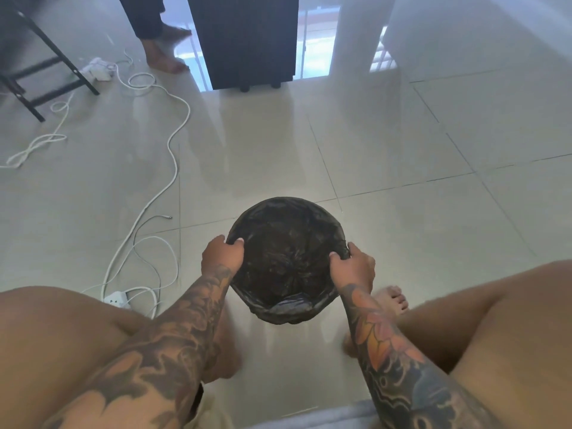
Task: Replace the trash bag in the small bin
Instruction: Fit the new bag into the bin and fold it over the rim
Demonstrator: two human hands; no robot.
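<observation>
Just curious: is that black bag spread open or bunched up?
Spread open: the black plastic trash bag lines the round bin, both hands gripping its rim.

Both hands hold the black bag at the rim of the small bin on the tiled floor.

The bin (pixel 286 317) stands on the floor (pixel 402 187) between the person's bare knees, lined with a black trash bag (pixel 284 258) that covers its rim and inner wall. The left hand (pixel 221 253) grips the bag at the left rim, thumb inside. The right hand (pixel 353 264) grips it at the right rim, thumb inside. White cables (pixel 167 156) lie on the floor to the left, with a white power strip (pixel 117 299) near the left knee. A dark cabinet (pixel 247 41) stands beyond the bin. Another person's bare feet (pixel 165 57) stand beside it, near a black frame (pixel 46 72).
</observation>
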